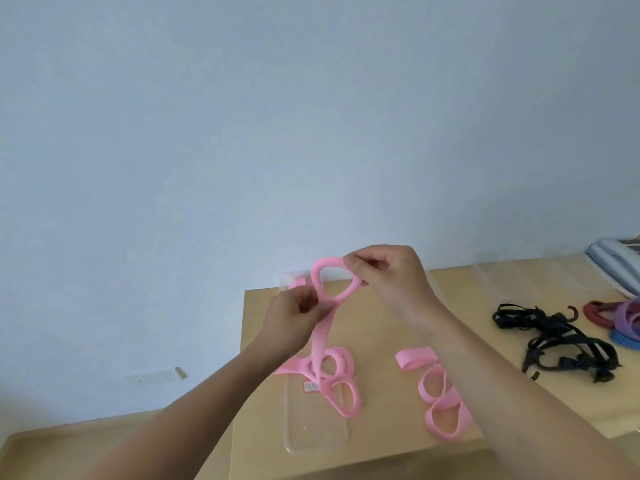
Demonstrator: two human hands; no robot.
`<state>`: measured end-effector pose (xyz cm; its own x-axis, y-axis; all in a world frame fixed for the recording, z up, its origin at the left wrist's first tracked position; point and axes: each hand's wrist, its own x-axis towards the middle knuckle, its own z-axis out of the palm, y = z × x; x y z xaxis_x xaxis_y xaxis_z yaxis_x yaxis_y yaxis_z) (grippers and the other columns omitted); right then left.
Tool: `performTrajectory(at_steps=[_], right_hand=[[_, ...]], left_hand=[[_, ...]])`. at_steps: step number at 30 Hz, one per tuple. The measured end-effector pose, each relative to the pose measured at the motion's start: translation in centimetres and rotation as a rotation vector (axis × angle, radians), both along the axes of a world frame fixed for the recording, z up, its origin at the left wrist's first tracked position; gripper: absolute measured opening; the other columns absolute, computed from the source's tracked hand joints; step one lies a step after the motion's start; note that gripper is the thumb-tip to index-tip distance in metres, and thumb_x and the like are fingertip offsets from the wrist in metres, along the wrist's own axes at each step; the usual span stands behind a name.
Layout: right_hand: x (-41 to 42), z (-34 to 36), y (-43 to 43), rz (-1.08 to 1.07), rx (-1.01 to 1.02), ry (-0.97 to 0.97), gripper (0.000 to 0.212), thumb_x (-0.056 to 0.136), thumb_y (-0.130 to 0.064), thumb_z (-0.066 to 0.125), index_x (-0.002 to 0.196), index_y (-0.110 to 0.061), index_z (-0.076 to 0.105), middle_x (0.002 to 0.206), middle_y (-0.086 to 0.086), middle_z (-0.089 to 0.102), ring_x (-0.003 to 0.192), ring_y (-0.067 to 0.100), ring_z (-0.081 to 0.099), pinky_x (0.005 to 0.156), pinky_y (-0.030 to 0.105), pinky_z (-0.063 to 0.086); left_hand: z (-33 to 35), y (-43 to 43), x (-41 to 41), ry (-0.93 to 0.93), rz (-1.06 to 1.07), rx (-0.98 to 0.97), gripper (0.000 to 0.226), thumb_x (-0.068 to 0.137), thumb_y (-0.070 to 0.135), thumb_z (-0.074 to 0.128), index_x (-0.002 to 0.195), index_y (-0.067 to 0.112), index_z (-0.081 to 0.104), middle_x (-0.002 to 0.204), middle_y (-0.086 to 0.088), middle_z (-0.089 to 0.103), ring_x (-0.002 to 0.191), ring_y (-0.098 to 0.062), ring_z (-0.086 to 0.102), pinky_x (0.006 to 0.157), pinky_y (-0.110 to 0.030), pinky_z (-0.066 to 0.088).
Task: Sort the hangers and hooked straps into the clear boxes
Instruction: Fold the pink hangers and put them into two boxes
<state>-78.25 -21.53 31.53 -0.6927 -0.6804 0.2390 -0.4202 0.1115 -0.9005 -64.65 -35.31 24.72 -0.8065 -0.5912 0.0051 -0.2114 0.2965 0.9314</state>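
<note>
Out across a tan table [367,344] first. On it, dead ahead and close, a clear box [313,441], shallow, long axis running away from the body. Farther back on the right, a second clear box [519,275]. Right of centre, a tangle of black straps [554,337]. Beyond that, at the frame edge, red, purple and blue loops [623,320], too cropped to name. Nearer, loose on the wood, a second pink strap [440,403].

Now the action: pink strap [323,337] held up, long axis near vertical, top loop raised between both hands, bottom coils down over the near clear box; inside it or on top, hard to tell. Left hand [298,308] pinching the band just under the loop, fingers curled in. Right hand [388,271] higher, pinching the loop's right side with thumb and fingertips. Looks like a plain lowering job: box directly beneath, left hand the nearer to it.
</note>
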Motion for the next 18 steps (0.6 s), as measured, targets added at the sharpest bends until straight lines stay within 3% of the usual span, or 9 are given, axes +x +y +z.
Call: performTrajectory(at_steps=[2, 4, 6, 8, 10, 12, 15, 18], right_hand=[[-0.6, 1.9, 0.3, 0.042, -0.072, 0.019, 0.016, 0.090, -0.022, 0.073, 0.079, -0.032, 0.080, 0.084, -0.014, 0.077, 0.085, 0.004, 0.072, 0.077, 0.024, 0.053], [-1.0, 3.5, 0.8, 0.107, -0.137, 0.061, 0.009, 0.087, -0.025, 0.074, 0.084, -0.031, 0.080, 0.090, -0.011, 0.077, 0.092, 0.010, 0.072, 0.079, 0.026, 0.055], [-1.4, 4.6, 1.5, 0.152, -0.171, 0.160, 0.004, 0.085, -0.025, 0.077, 0.086, -0.027, 0.080, 0.089, -0.007, 0.076, 0.091, 0.018, 0.071, 0.081, 0.029, 0.056], [-1.7, 5.0, 2.2, 0.160, -0.195, 0.278, 0.008, 0.083, -0.016, 0.081, 0.088, -0.023, 0.081, 0.089, -0.008, 0.075, 0.091, 0.018, 0.071, 0.084, 0.027, 0.055], [-1.8, 5.0, 2.8, 0.149, -0.204, 0.386, 0.015, 0.081, -0.009, 0.083, 0.090, -0.020, 0.082, 0.091, -0.010, 0.076, 0.096, 0.011, 0.071, 0.087, 0.019, 0.052], [-1.8, 4.9, 3.2, 0.128, -0.217, 0.448, 0.018, 0.079, -0.006, 0.084, 0.091, -0.019, 0.083, 0.096, -0.008, 0.076, 0.100, 0.005, 0.069, 0.090, 0.016, 0.050], [-2.0, 5.2, 3.6, 0.120, -0.241, 0.535, 0.020, 0.079, -0.001, 0.082, 0.091, -0.016, 0.083, 0.098, -0.004, 0.076, 0.101, 0.008, 0.069, 0.089, 0.022, 0.054], [-2.3, 5.6, 3.6, 0.141, -0.250, 0.622, 0.016, 0.079, 0.001, 0.081, 0.087, -0.013, 0.083, 0.094, -0.004, 0.076, 0.094, 0.013, 0.068, 0.081, 0.026, 0.055]], left_hand=[[2.5, 0.8, -0.7, 0.090, -0.019, 0.085, 0.026, 0.095, 0.028, 0.074, 0.075, 0.012, 0.070, 0.066, -0.006, 0.066, 0.065, -0.016, 0.056, 0.066, -0.043, 0.052], [4.8, 1.7, -1.3, 0.176, -0.046, 0.143, 0.030, 0.093, 0.034, 0.074, 0.082, 0.007, 0.071, 0.073, -0.022, 0.066, 0.067, -0.022, 0.058, 0.066, -0.052, 0.051], [6.4, 2.6, -1.8, 0.232, -0.064, 0.159, 0.040, 0.088, 0.044, 0.076, 0.080, 0.005, 0.068, 0.065, -0.015, 0.054, 0.063, -0.021, 0.049, 0.061, -0.039, 0.041], [7.6, 3.3, -2.2, 0.278, -0.086, 0.186, 0.033, 0.086, 0.041, 0.075, 0.080, 0.009, 0.070, 0.067, -0.004, 0.053, 0.064, -0.019, 0.047, 0.062, -0.030, 0.040], [8.2, 3.8, -2.4, 0.336, -0.116, 0.257, 0.024, 0.086, 0.031, 0.070, 0.093, 0.008, 0.075, 0.080, -0.008, 0.060, 0.074, -0.021, 0.053, 0.070, -0.034, 0.043], [8.6, 4.2, -2.5, 0.393, -0.159, 0.307, 0.031, 0.087, 0.030, 0.067, 0.107, 0.010, 0.078, 0.094, -0.010, 0.070, 0.085, -0.021, 0.061, 0.076, -0.031, 0.049], [9.0, 4.8, -2.6, 0.425, -0.123, 0.300, 0.031, 0.091, 0.035, 0.066, 0.107, 0.012, 0.079, 0.100, -0.009, 0.074, 0.090, -0.022, 0.066, 0.080, -0.031, 0.052], [9.1, 5.2, -2.7, 0.433, -0.102, 0.263, 0.024, 0.099, 0.025, 0.060, 0.111, 0.015, 0.078, 0.117, -0.007, 0.078, 0.109, -0.025, 0.073, 0.088, -0.030, 0.056]])
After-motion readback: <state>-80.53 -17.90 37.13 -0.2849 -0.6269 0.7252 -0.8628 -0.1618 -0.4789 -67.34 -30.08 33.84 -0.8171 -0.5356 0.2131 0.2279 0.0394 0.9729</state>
